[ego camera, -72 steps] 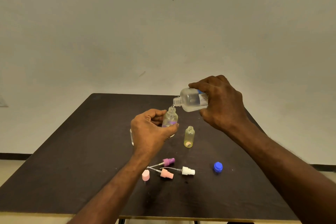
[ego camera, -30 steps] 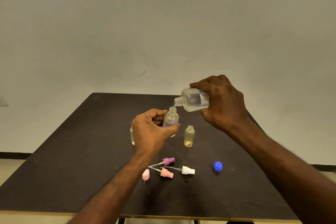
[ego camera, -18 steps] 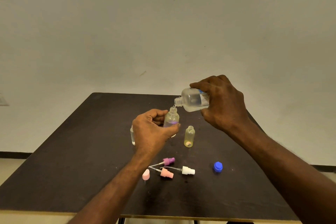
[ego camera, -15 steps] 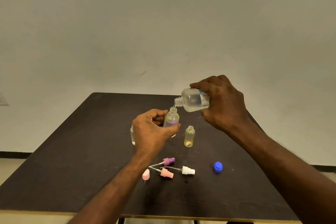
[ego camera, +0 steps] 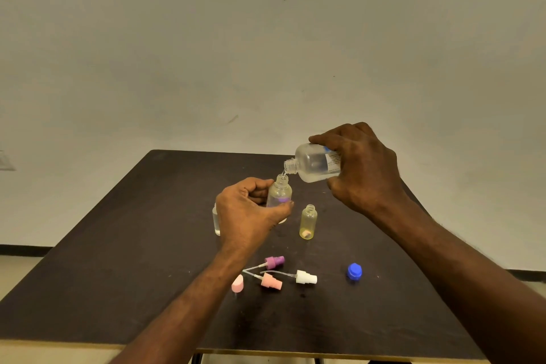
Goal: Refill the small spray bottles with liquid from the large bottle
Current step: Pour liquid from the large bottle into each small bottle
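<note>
The dark table [ego camera: 124, 260] carries all the working parts, set out within easy reach of both arms.

The right hand [ego camera: 363, 168] has its fingers and thumb wrapped round the large bottle [ego camera: 313, 164], held well above the table and tipped nearly on its side, neck pointing left and slightly down. The tilt looks chosen to give a thin, slow stream, not a gush; a fine thread of liquid seems to run from its mouth.

The left hand [ego camera: 246, 211] grips the small clear bottle [ego camera: 279, 192], fingers curled about its lower body, thumb across the front. The bottle is upright, its open neck just under the large bottle's mouth, probably raised to shorten the fall and steady a narrow target. Fill level cannot be read with certainty.

A yellow bottle [ego camera: 308, 221] stands uncapped just to the right, likely next in line. Another clear container [ego camera: 216, 223] is mostly hidden behind the left hand.

Nearer the person lie the removed parts: a purple spray top [ego camera: 274, 262], a pink spray top [ego camera: 271, 281], a white spray top [ego camera: 306, 277], a pink cap [ego camera: 237, 284], and, apart to the right, the blue cap [ego camera: 354, 271], presumably from the large bottle.
</note>
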